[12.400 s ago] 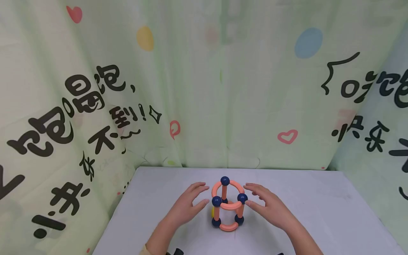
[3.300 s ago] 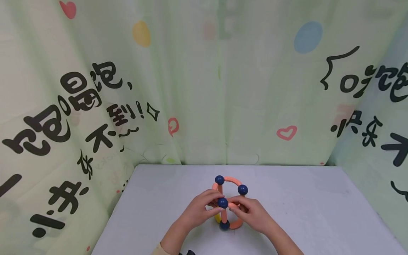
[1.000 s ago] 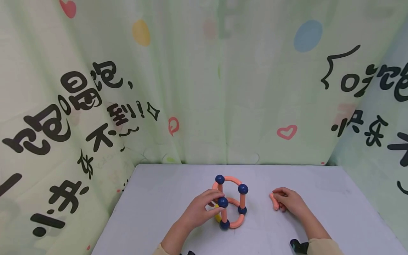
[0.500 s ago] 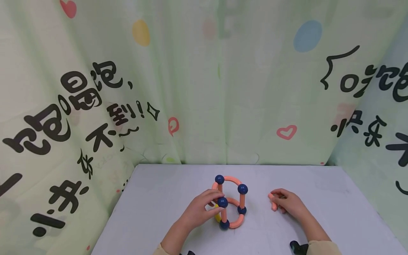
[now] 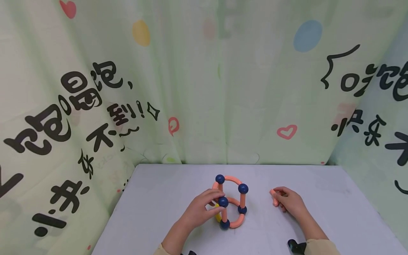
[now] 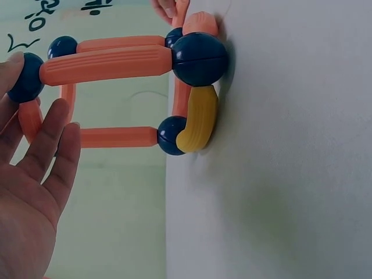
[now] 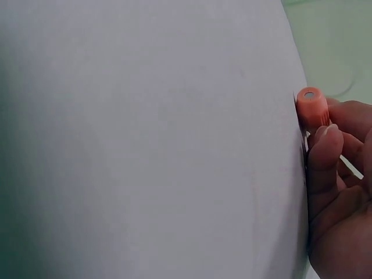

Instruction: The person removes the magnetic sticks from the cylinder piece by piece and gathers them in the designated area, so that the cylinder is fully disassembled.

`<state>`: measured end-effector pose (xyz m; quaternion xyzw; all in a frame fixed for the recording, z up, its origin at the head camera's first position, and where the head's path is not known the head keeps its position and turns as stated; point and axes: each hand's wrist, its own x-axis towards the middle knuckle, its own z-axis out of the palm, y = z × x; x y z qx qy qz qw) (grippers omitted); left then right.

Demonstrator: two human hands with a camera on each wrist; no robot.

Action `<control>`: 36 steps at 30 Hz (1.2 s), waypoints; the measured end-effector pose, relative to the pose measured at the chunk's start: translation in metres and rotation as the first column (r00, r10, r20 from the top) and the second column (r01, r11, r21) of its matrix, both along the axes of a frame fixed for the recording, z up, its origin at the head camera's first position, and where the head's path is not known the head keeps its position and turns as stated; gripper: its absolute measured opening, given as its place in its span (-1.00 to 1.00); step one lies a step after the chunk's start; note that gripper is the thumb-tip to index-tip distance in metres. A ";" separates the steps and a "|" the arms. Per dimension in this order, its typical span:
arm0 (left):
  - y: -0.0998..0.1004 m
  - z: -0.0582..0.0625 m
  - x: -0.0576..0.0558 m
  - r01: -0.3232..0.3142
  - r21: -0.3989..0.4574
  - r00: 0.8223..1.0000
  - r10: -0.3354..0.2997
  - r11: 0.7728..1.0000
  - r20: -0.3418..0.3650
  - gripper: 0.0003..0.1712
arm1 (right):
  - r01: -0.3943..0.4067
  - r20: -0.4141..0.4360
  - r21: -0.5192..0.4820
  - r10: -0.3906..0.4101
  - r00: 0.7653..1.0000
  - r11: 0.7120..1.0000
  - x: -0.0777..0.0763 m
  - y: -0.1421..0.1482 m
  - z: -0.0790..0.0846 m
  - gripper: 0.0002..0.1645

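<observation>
A frame of navy magnetic balls and coral rods point(image 5: 243, 200) stands on the table. At its near top corner, my left hand point(image 5: 200, 211) pinches a navy ball point(image 5: 223, 202) between thumb and fingers. A straight upright rod point(image 6: 107, 65) runs from that ball down to a bottom ball point(image 6: 200, 59). One curved bottom rod is yellow point(image 6: 200, 119). Off to the right, my right hand point(image 5: 292, 202) pinches a loose coral magnetic rod point(image 7: 313, 109), with a metal disc showing in its end. The frame's top ring has a gap on the near right side.
The white table point(image 5: 165, 184) ends at a printed curtain point(image 5: 204, 106) behind and at both sides. A black device point(image 5: 296, 246) sits by the right sleeve point(image 5: 320, 247).
Earlier, both hands were beside a frame with a closed top ring. The right hand then gripped a top curved rod and carried one away rightward. Over the last second, both hands barely move.
</observation>
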<state>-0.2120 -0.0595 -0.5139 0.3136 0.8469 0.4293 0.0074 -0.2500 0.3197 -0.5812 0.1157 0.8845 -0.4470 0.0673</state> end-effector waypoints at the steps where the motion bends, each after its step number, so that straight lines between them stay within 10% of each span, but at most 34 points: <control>1: 0.000 0.000 0.000 -0.002 0.001 1.000 0.002 1.000 0.005 -0.50 | 0.003 -0.001 -0.003 -0.003 1.000 1.000 0.001 0.000 0.000 -0.27; 11: -0.004 0.000 0.001 -0.017 0.026 1.000 0.017 1.000 0.000 -0.43 | -0.028 -0.051 0.029 0.029 0.998 0.999 0.006 -0.005 0.006 -0.30; 22: -0.014 -0.002 -0.011 -0.229 0.088 0.972 0.233 0.970 -0.037 -0.57 | -0.088 -0.249 0.167 0.128 0.960 0.982 0.017 -0.035 0.041 -0.52; 36: -0.016 -0.005 -0.022 -0.168 0.104 0.986 0.166 0.980 0.032 -0.62 | -0.202 -0.453 0.069 0.211 0.866 0.977 0.057 -0.107 0.100 -0.71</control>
